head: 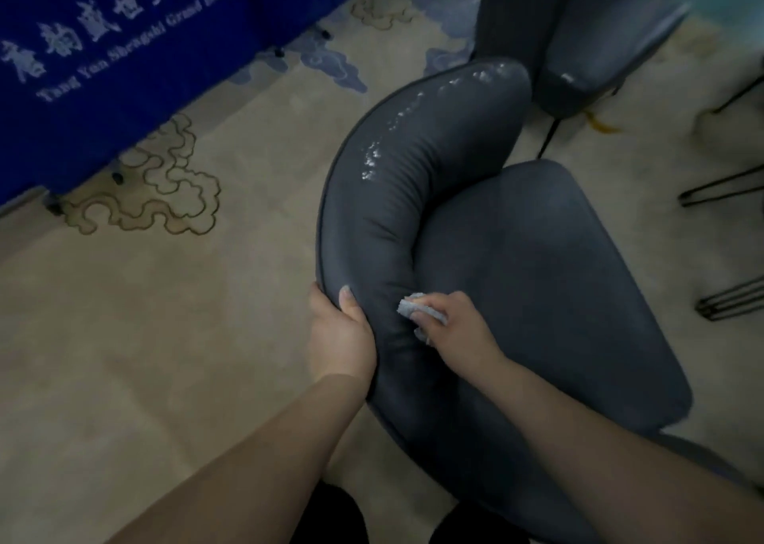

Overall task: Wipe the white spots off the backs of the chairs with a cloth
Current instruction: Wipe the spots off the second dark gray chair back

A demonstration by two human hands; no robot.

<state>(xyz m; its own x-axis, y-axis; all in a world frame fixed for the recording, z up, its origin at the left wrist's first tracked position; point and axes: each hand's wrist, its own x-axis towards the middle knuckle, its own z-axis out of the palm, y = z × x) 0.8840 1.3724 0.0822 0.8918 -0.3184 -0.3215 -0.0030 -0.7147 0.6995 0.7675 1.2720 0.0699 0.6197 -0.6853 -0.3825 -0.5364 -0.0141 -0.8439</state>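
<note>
A dark grey padded chair [537, 279] stands in front of me, its curved backrest [397, 212] arching from lower centre to upper right. White spots [397, 130] run along the top of the backrest's far half. My left hand [341, 337] grips the near end of the backrest, thumb on top and fingers behind the rim. My right hand [459, 328] holds a small grey cloth [413, 308] and presses it against the inner face of the backrest, just right of the left hand.
A second grey chair [587, 39] stands beyond, at the upper right, with a pale mark on its seat edge. A blue table skirt [103, 68] with white lettering hangs at the upper left. Black metal legs [727, 295] stand at the right on beige patterned carpet [165, 316].
</note>
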